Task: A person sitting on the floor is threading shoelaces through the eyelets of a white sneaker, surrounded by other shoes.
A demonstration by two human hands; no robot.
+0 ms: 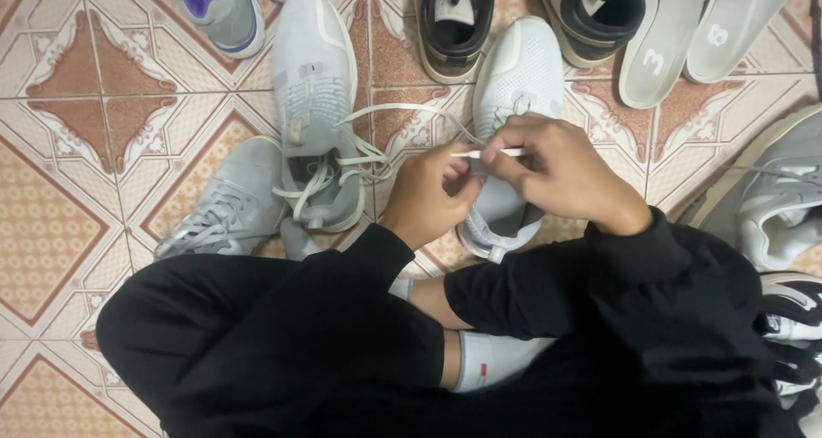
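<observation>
Lace (490,153) pinched taut between your left hand (428,194) and right hand (561,174), both grips closed, directly above the white sneaker (516,83) for threading.

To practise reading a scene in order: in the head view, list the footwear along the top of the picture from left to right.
Purple-lined grey shoe → long grey sneaker → black and tan shoe → white sneaker under the hands → black high-top → pair of pale slippers.

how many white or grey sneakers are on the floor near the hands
4 fully seen: a white sneaker under both hands, a grey one left of it trailing loose laces, another grey one lower left, and one at the right edge. More may be cut off.
</observation>
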